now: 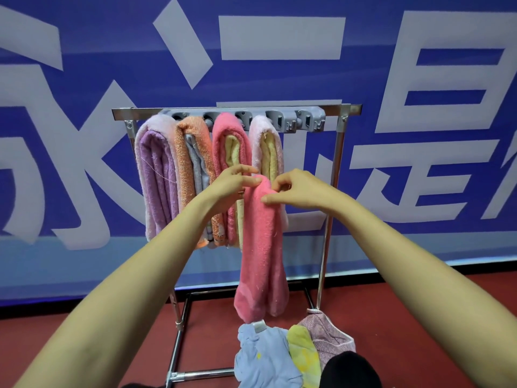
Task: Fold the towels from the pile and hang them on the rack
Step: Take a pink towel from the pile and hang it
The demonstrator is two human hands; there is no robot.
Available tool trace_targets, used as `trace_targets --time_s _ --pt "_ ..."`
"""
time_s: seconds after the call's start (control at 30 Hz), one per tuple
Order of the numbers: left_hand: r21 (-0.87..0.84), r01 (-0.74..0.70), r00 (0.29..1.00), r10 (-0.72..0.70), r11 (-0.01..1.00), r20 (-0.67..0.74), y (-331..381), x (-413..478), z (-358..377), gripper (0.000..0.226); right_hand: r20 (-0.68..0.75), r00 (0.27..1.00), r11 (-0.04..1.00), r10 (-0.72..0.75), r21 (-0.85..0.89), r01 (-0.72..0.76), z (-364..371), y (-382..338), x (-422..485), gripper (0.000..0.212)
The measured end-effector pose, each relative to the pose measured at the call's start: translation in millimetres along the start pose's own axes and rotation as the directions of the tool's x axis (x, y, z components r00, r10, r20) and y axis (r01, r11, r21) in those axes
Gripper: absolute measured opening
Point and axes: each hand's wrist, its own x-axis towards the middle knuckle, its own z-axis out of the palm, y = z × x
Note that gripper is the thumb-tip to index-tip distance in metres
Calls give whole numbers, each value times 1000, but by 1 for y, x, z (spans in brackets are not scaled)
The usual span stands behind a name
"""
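Both hands are pinching the folded top of a pink towel [263,247]: the left hand [232,186] is gripping it between thumb and fingers, and the right hand [296,189] is curling in with its thumb pressing the cloth. The towel is hanging long, doubled and fluffy just before the rack [337,158], overlapping the hung towels [156,175]. The pile [268,357] is lying on the floor [419,317] below.

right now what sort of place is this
Probably an indoor hall or staged demo area, not a home: a huge blue banner with white characters, red floor, and a freestanding metal rack.
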Motion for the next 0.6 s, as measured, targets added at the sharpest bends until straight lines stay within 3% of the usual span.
trace_targets --time_s 0.1,0.2,0.37,0.6 --pt "17 -3 989 1 1000 149 5 -4 -2 22 65 997 980 52 191 -63 -15 9 -4 47" --pt "59 -8 967 -7 998 255 14 -4 2 25 -40 997 948 64 315 -48 -20 25 1 26" --pt "130 -6 964 -28 992 265 30 -4 13 32 126 990 865 56 490 -111 -11 33 5 29" --pt "122 8 949 -46 992 313 34 -6 11 20 88 996 715 12 695 -70 -18 34 10 24"
